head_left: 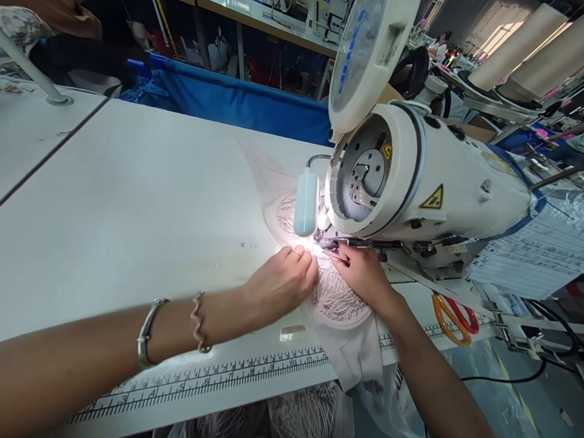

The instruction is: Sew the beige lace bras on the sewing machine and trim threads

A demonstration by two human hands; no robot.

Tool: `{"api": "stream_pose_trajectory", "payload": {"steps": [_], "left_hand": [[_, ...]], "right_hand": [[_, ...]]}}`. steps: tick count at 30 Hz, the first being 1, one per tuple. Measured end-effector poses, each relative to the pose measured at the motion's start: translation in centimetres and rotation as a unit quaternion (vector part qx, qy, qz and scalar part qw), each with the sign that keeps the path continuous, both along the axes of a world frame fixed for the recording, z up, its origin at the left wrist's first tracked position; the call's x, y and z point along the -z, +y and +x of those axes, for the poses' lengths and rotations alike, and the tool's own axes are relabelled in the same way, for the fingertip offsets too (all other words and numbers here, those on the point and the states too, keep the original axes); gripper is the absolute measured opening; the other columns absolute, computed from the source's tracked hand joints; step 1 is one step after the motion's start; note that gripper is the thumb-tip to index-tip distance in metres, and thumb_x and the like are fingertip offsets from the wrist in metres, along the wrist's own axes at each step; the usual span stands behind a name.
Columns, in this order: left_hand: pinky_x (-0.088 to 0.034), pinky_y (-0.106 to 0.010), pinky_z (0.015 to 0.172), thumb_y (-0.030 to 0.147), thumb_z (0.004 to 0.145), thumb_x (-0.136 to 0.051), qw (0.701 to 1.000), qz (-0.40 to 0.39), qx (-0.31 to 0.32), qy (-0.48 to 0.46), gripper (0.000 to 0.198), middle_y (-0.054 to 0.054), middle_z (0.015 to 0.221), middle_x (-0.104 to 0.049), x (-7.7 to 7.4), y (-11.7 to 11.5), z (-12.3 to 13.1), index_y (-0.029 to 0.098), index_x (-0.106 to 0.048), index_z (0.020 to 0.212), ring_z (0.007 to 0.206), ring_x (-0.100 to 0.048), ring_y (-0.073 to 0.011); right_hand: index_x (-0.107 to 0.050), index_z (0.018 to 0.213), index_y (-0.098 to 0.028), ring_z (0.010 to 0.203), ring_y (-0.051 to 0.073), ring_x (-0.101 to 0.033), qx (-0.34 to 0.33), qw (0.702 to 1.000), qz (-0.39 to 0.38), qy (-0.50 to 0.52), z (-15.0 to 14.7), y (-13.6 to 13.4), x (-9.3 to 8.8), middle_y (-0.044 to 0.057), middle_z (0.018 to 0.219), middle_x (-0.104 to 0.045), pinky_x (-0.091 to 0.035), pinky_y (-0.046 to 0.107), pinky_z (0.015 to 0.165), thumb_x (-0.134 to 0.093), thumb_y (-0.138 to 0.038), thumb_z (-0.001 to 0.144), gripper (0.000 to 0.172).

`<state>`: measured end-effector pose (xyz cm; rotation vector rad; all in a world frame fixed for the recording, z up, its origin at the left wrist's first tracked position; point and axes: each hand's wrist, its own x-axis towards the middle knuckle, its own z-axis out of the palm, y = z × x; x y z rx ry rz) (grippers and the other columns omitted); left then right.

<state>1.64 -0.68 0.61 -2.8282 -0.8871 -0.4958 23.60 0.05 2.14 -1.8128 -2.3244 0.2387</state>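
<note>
A pale lace fabric piece (337, 297) lies under the head of a white sewing machine (418, 179). My left hand (283, 282) rests on the fabric's left side with fingers curled and pressed down near the needle area. Just right of it, my right hand (361, 272) presses on the fabric below the presser foot, fingers together; a small dark red tool shows at its fingertips. A small lamp (306, 203) on a gooseneck lights the spot brightly. The fabric's lower end (359, 355) hangs over the table's front edge.
The white table (129, 207) carries a printed ruler strip (219, 376) along its front edge. Orange-handled scissors (454, 320) lie to the right of the machine. A blue bin (238, 102) stands behind the table. Thread cones (518, 41) rise at the back right.
</note>
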Motion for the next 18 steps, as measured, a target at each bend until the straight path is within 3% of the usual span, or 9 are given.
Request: {"api": "stream_pose_trajectory", "payload": {"steps": [2,3,6,13,18], "left_hand": [[-0.050,-0.040,0.074,0.014,0.103,-0.033,1.000,-0.007,-0.019,0.017,0.031,-0.015,0.089,-0.066,0.0,-1.0,0.6,0.006,-0.063,0.101,0.081,-0.059,-0.0243],[-0.051,-0.043,0.078,0.018,0.105,-0.032,0.999,-0.012,-0.025,0.022,0.034,-0.018,0.094,-0.067,-0.1,-1.3,0.8,0.004,-0.063,0.104,0.087,-0.060,-0.0273],[-0.051,-0.049,0.087,0.020,0.106,-0.027,0.999,-0.033,-0.021,0.014,0.040,-0.024,0.105,-0.067,-0.1,-1.5,0.8,0.000,-0.061,0.113,0.100,-0.061,-0.0323],[-0.054,-0.043,0.092,0.012,0.103,-0.035,0.998,-0.057,0.008,-0.010,0.028,-0.015,0.105,-0.069,-0.1,-0.1,-0.4,0.006,-0.059,0.115,0.102,-0.063,-0.0261],[-0.057,-0.041,0.089,0.005,0.101,-0.036,0.993,-0.078,0.053,-0.075,0.026,-0.016,0.107,-0.069,0.3,1.3,-1.4,0.007,-0.060,0.110,0.104,-0.065,-0.0248]], "right_hand": [[-0.063,0.080,-0.021,0.066,0.016,-0.059,-0.033,0.999,0.011,0.002,0.4,-0.2,0.1,0.001,0.071,-0.064,-0.042,0.026,0.061,-0.056,-0.021,0.090,0.012],[-0.068,0.093,-0.021,0.072,0.016,-0.062,-0.062,0.998,0.019,0.005,0.6,-0.3,0.0,0.002,0.080,-0.069,-0.044,0.026,0.064,-0.054,-0.015,0.089,0.016],[-0.069,0.123,-0.025,0.084,0.016,-0.063,-0.155,0.986,0.052,-0.011,0.9,-0.7,-0.3,0.003,0.096,-0.071,-0.047,0.024,0.070,-0.042,0.000,0.084,0.053],[-0.069,0.131,-0.022,0.076,0.016,-0.059,-0.180,0.979,0.081,-0.040,1.0,-1.0,0.0,0.004,0.091,-0.067,-0.046,0.026,0.066,-0.040,0.002,0.080,0.064],[-0.069,0.130,-0.021,0.077,0.017,-0.058,-0.181,0.978,0.090,-0.045,0.9,-1.0,0.0,0.005,0.092,-0.067,-0.045,0.027,0.066,-0.040,0.003,0.078,0.064]]}}
